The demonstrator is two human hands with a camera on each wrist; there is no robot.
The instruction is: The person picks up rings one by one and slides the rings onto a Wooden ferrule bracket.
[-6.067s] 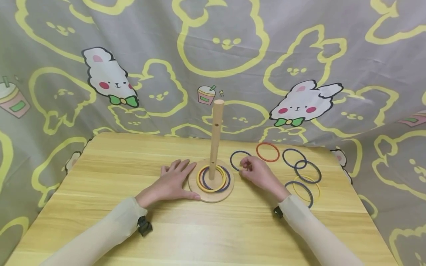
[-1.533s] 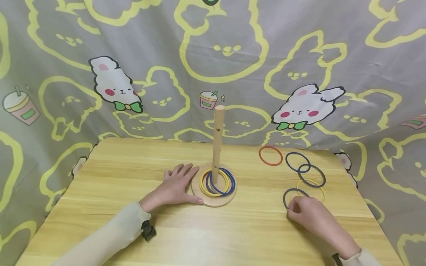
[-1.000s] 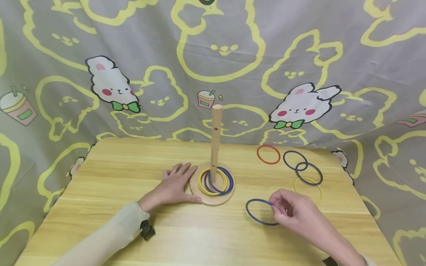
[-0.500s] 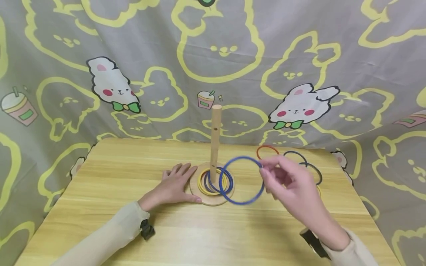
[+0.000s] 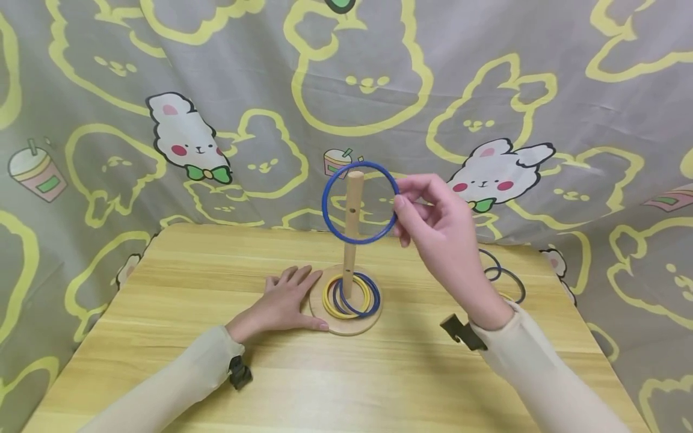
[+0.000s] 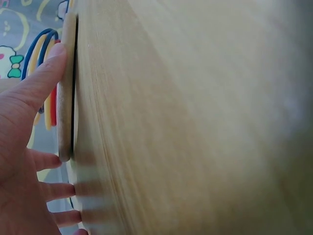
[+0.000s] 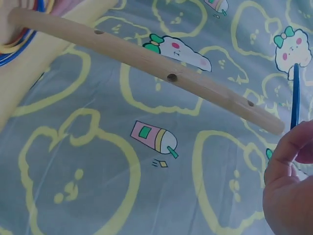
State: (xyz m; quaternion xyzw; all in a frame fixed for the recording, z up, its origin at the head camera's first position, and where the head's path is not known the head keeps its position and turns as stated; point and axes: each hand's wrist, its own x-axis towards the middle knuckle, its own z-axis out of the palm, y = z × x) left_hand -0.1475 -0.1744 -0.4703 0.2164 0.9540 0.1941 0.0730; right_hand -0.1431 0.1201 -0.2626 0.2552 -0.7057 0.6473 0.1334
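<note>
My right hand [image 5: 449, 240] pinches a blue ring [image 5: 325, 204] at its right side between thumb and fingers. The ring stands upright, overlapping the top of the wooden peg [image 5: 352, 255] in the head view. In the right wrist view, this ring [image 7: 295, 95] shows edge-on, just past the peg's free end. Several yellow and blue rings [image 5: 378, 294] lie around the peg's foot on its round wooden base [image 5: 346, 329]; a red ring [image 6: 54, 110] shows among them in the left wrist view. My left hand [image 5: 276, 307] lies spread against the base's left side, thumb at its front rim.
At the table's right lie loose rings: a blue ring [image 5: 495, 258], a dark blue ring [image 5: 521, 288] and a sliver of yellow ring [image 5: 508, 297]; my right hand and arm hide others. A patterned curtain [image 5: 260, 72] hangs behind the wooden table [image 5: 162, 313].
My right hand has taken the blue ring off the table's right side, lifted it leftward and turned it upright by the peg top. An earlier blue ring now lies round the peg. Left hand stays.
</note>
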